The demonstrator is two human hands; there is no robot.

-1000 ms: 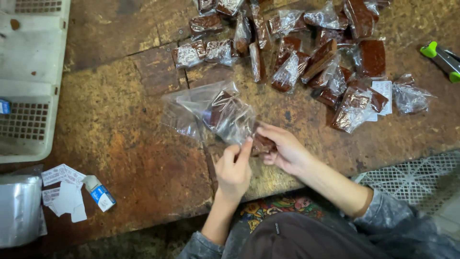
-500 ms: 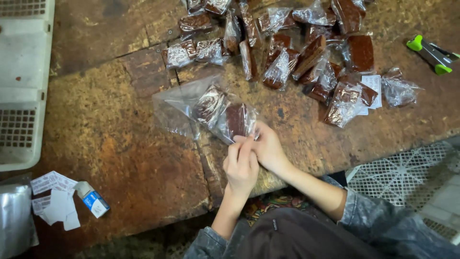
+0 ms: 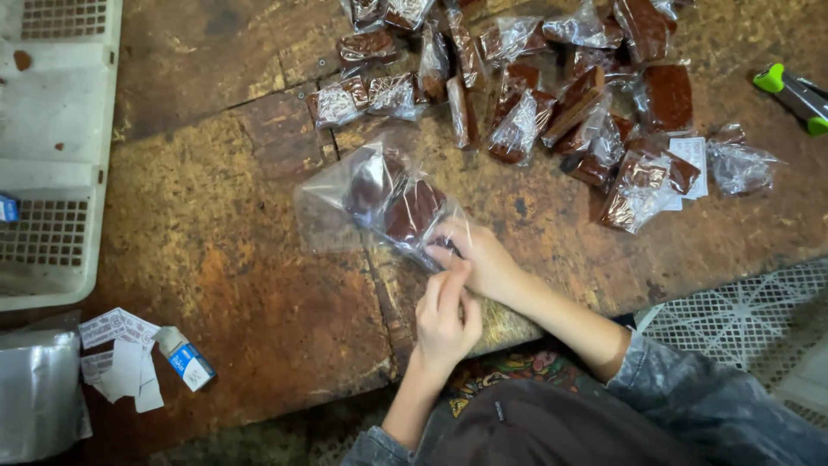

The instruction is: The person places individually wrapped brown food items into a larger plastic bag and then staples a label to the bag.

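A worn brown tabletop (image 3: 216,224) carries everything here, its surface rough and blotched, with a crack running down toward the near edge. On its left side sits a pale plastic crate (image 3: 52,155) with grid-pattern holes, well apart from the work. Across the far side spreads a loose heap of small clear packets (image 3: 552,95), each with a dark brown block inside, lying at all angles and overlapping; they sit beyond the hands and do not crowd them. Nearer, flat on the tabletop, lies a larger clear plastic bag (image 3: 379,198) with two or three of the same brown blocks inside, its far end slack and spread out, probably so the blocks stay settled while the near end is handled. The right hand (image 3: 483,259) is closed over that near corner of the bag, fingers curled down onto the plastic. The left hand (image 3: 444,319) comes up just beneath it, thumb and fingertips pinched together at the same corner, touching the right hand; whether it grips plastic or a small piece I cannot tell. At the far right lies a green-tipped tool (image 3: 793,91), and near the left front edge a few paper slips (image 3: 116,354) beside a small white-and-blue box (image 3: 185,362)
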